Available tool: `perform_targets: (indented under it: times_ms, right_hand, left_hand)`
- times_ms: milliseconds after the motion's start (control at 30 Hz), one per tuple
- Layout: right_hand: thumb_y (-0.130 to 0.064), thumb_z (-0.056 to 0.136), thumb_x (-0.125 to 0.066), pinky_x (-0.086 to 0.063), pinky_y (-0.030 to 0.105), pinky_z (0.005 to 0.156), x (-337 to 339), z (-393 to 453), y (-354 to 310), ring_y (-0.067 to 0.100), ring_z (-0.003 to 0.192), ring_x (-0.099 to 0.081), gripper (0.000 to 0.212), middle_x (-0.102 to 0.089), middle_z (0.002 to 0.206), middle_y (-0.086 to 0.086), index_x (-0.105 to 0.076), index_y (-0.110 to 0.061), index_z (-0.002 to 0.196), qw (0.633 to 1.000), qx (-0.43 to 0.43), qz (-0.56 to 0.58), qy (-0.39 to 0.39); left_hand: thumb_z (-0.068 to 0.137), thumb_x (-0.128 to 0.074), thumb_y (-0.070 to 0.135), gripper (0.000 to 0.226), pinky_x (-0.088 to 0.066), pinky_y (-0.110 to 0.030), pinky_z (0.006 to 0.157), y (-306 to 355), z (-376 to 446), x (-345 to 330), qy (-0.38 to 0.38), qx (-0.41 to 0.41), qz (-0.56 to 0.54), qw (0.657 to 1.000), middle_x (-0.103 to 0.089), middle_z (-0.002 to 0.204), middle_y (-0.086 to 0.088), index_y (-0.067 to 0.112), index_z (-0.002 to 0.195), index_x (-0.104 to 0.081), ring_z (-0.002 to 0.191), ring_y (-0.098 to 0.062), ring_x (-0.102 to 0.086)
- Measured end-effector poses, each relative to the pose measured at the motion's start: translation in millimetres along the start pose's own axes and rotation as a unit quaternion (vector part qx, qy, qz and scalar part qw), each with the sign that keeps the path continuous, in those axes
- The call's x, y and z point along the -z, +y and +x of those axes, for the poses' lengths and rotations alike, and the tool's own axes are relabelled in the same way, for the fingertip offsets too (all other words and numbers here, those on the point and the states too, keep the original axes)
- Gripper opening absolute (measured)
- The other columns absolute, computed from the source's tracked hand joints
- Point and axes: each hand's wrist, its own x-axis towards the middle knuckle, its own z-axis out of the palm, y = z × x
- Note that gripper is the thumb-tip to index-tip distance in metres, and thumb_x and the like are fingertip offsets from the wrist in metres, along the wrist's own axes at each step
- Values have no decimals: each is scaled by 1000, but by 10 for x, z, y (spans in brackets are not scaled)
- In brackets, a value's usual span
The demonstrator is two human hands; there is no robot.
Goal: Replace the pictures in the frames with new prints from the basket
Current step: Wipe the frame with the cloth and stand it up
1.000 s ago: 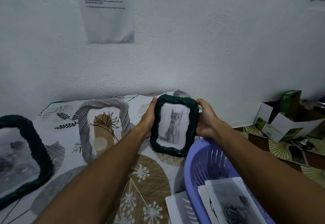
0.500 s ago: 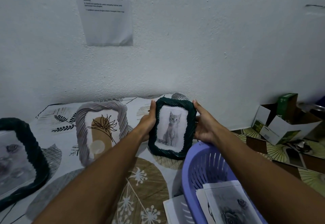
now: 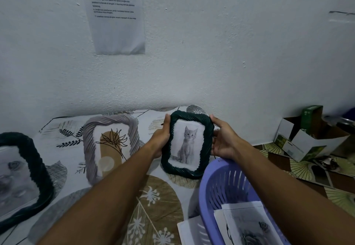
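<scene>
A: What's the surface like, and the room?

B: A tablecloth (image 3: 153, 202) printed with leaves and dandelion heads, pushed up to a rough white wall (image 3: 230, 52). A printed instruction sheet (image 3: 117, 16) is stuck on the wall. To the right, opened cardboard boxes (image 3: 307, 141) sit on a fan-patterned covering.

A: And the frames?

B: Three stand along the cloth. A dark green frame (image 3: 25, 179) at far left, a grey rope-edged frame (image 3: 111, 146) with a line-drawn plant just right of it, and the dark green cat frame (image 3: 187, 144) near the wall, its bottom edge on the cloth.

A: The hands?

B: Both grip that cat frame. The left hand (image 3: 160, 139) clasps its left edge, thumb up along the rim. The right hand (image 3: 223, 141) holds the right edge, thumb on the top corner, fingers behind.

A: The basket?

B: The purple basket (image 3: 230, 185) is just in front of the cat frame, under the right forearm, with new prints (image 3: 247, 223) inside. Another sheet (image 3: 192, 231) lies beside it.
</scene>
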Motion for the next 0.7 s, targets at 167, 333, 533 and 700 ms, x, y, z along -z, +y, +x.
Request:
perform_targets:
  times_ms: [167,333,533,700]
  right_hand:
    - [-56,89,-51,-47,32,61,2,23,-3,21,59,-53,49,-55,56,4,-58,-7,84,1000,-7,-6,-4]
    - [-56,89,-50,-48,35,70,8,65,-8,23,70,-55,51,-55,73,7,-59,-6,92,1000,-7,-13,-5]
    - [-56,87,-51,-47,35,71,8,93,-3,22,71,-52,50,-53,73,6,-59,-7,92,1000,-6,-13,-3]
    - [-56,87,-50,-46,36,72,3,94,-11,22,71,-52,50,-53,72,6,-59,-7,90,1000,-4,-27,-2]
  left_hand:
    - [69,-33,86,89,-53,-44,92,2,-30,12,-1,-5,5,1000,-71,103,-13,12,105,-67,98,-29,-66]
    - [73,-32,84,85,-53,-43,91,4,-51,-2,7,-6,4,1000,-71,101,-13,12,101,-66,96,-29,-66]
    - [73,-33,83,84,-55,-39,86,-6,-69,-4,2,-5,-6,1000,-71,100,-13,12,102,-66,95,-28,-67]
    - [76,-31,81,81,-54,-36,84,1,-86,2,6,-9,4,1000,-71,99,-12,13,103,-66,94,-27,-66]
